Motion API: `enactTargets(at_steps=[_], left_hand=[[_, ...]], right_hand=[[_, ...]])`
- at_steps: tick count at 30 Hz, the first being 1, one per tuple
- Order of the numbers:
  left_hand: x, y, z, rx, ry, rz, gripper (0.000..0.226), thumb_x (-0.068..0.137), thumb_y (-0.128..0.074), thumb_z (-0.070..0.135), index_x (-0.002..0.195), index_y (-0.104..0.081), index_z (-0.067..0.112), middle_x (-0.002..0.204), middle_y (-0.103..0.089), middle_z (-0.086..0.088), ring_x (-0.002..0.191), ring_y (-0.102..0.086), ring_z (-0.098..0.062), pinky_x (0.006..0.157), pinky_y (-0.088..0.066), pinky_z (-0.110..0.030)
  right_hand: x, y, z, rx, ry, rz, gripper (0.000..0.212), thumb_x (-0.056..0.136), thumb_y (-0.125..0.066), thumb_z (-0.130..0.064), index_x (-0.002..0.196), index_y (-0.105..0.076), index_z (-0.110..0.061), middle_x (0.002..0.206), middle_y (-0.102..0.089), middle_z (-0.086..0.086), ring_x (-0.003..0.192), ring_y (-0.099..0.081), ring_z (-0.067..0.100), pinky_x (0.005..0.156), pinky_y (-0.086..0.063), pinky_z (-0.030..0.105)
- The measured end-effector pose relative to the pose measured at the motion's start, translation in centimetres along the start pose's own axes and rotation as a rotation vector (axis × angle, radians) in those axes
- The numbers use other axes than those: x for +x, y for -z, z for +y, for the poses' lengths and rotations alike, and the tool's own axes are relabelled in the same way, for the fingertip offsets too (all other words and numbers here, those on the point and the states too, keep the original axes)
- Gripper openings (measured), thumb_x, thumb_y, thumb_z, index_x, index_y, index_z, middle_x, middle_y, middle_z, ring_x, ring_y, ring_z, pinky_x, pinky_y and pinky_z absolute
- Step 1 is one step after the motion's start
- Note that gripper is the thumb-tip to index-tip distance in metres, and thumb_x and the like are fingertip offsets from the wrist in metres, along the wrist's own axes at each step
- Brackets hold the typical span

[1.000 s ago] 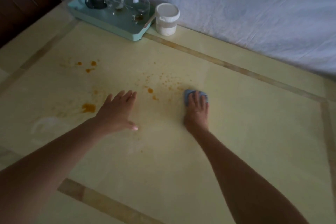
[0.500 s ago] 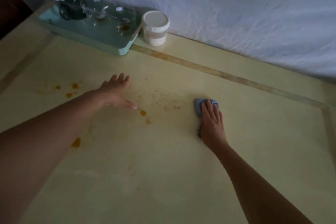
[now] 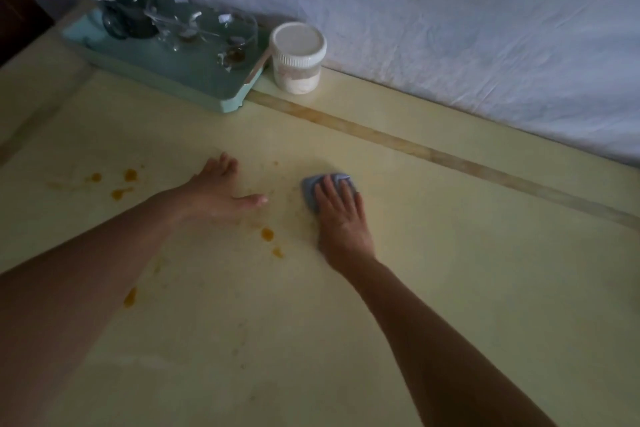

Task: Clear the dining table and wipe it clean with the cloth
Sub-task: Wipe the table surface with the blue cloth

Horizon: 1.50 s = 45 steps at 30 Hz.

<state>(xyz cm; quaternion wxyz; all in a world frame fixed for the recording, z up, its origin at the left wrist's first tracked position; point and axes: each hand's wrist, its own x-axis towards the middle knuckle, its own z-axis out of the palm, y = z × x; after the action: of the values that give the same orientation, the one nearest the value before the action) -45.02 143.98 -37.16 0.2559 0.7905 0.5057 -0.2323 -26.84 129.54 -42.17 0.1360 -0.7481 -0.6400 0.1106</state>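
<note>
A: The right hand (image 3: 341, 215) is pressing flat, fingers spread, on the small crumpled blue cloth (image 3: 313, 188) at the centre of the frame, pinning it against the pale yellow glossy worktop (image 3: 450, 288) rather than gripping it.

B: And the left hand (image 3: 216, 192) is lying open and empty, palm down, just left of the cloth.

A: Orange sauce spots (image 3: 267, 234) are sitting between the hands, with more drops (image 3: 130, 175) at mid left.

B: That's the risk, I'd judge: the left forearm is hovering over a stain (image 3: 131, 295) and could drag through it, and a loaded cloth may be smearing instead of lifting.

A: The mint green plastic tray (image 3: 194, 83) of glass cups and the white-lidded plastic jar (image 3: 298, 57) are standing at upper left; a wide sweep could be knocking them.
</note>
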Motion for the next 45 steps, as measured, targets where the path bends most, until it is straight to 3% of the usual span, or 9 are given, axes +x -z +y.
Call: enactTargets(at_steps=[3, 5, 9, 13, 18, 25, 30, 40, 45], left_hand=[[0.1, -0.1, 0.3, -0.007, 0.015, 0.012, 0.100, 0.084, -0.036, 0.069, 0.149, 0.010, 0.008, 0.157, 0.017, -0.010, 0.145, 0.013, -0.027, 0.119, -0.005, -0.044], [0.0, -0.3, 0.4, -0.003, 0.025, 0.032, 0.096, 0.086, -0.034, 0.067, 0.149, 0.008, 0.009, 0.158, 0.015, -0.010, 0.146, 0.012, -0.026, 0.119, -0.006, -0.045], [0.1, -0.6, 0.2, -0.012, 0.020, 0.044, 0.090, 0.088, -0.030, 0.066, 0.150, 0.008, 0.012, 0.158, 0.017, -0.007, 0.146, 0.013, -0.024, 0.119, -0.005, -0.045], [-0.1, -0.8, 0.0, -0.023, 0.003, 0.048, 0.089, 0.088, -0.028, 0.065, 0.150, 0.011, 0.014, 0.157, 0.020, -0.006, 0.145, 0.016, -0.022, 0.118, -0.002, -0.045], [-0.2, -0.7, -0.1, -0.021, -0.010, 0.026, 0.092, 0.086, -0.028, 0.066, 0.148, 0.016, 0.015, 0.155, 0.025, -0.005, 0.144, 0.020, -0.021, 0.117, 0.000, -0.044], [-0.4, -0.4, 0.6, 0.002, 0.014, 0.032, 0.093, 0.087, -0.033, 0.065, 0.149, 0.013, 0.013, 0.157, 0.021, -0.007, 0.145, 0.015, -0.023, 0.118, -0.005, -0.044], [-0.5, -0.4, 0.8, -0.028, 0.031, 0.049, 0.092, 0.088, -0.035, 0.064, 0.149, 0.012, 0.014, 0.157, 0.019, -0.005, 0.145, 0.015, -0.021, 0.118, -0.005, -0.042], [-0.6, -0.5, 0.1, -0.073, 0.005, 0.025, 0.095, 0.080, -0.027, 0.071, 0.148, 0.017, 0.021, 0.154, 0.027, 0.003, 0.142, 0.022, -0.011, 0.119, 0.000, -0.038], [-0.6, -0.6, -0.2, -0.073, -0.041, 0.034, 0.129, 0.042, 0.008, 0.097, 0.146, 0.022, 0.021, 0.142, 0.036, 0.009, 0.133, 0.027, -0.006, 0.118, 0.001, -0.038]], right_hand=[[-1.6, -1.4, -1.9, -0.024, 0.310, -0.108, 0.079, 0.079, -0.057, -0.015, 0.147, -0.018, -0.015, 0.157, -0.013, 0.004, 0.144, -0.003, 0.026, 0.118, 0.002, 0.042], [-1.3, -0.8, 0.0, -0.069, 0.384, -0.151, 0.087, 0.077, -0.062, -0.022, 0.148, -0.012, -0.019, 0.158, -0.007, 0.000, 0.144, 0.003, 0.021, 0.117, 0.004, 0.036], [0.4, 2.7, 6.9, -0.042, 0.030, -0.128, 0.088, 0.078, -0.062, -0.012, 0.148, -0.008, -0.017, 0.157, 0.003, 0.004, 0.142, 0.014, 0.021, 0.118, -0.002, 0.044], [2.1, 5.6, 14.3, -0.076, -0.383, -0.002, 0.080, 0.081, -0.055, -0.009, 0.148, -0.011, -0.013, 0.158, -0.002, 0.007, 0.145, 0.001, 0.027, 0.115, -0.006, 0.046], [7.2, 5.7, 14.3, -0.098, -0.574, 0.100, 0.076, 0.077, -0.054, -0.005, 0.144, -0.020, -0.012, 0.155, -0.013, 0.008, 0.142, -0.007, 0.030, 0.115, -0.011, 0.046], [9.6, 0.2, 0.4, -0.045, 0.029, -0.038, 0.072, 0.086, -0.041, -0.005, 0.148, -0.006, -0.014, 0.158, 0.002, 0.006, 0.144, 0.009, 0.026, 0.117, 0.006, 0.043], [10.1, 0.2, 1.1, -0.148, 0.264, -0.149, 0.081, 0.085, -0.055, -0.020, 0.149, -0.004, -0.017, 0.158, 0.005, 0.003, 0.144, 0.012, 0.022, 0.116, 0.009, 0.042], [12.9, 5.0, 14.0, -0.134, -0.327, 0.015, 0.082, 0.080, -0.056, -0.010, 0.147, -0.011, -0.015, 0.158, -0.003, 0.002, 0.144, 0.001, 0.026, 0.115, 0.001, 0.047], [11.6, 5.9, 18.1, -0.152, -0.667, 0.216, 0.065, 0.079, -0.047, -0.004, 0.140, -0.025, -0.004, 0.149, -0.022, 0.016, 0.139, -0.013, 0.035, 0.116, -0.008, 0.046]])
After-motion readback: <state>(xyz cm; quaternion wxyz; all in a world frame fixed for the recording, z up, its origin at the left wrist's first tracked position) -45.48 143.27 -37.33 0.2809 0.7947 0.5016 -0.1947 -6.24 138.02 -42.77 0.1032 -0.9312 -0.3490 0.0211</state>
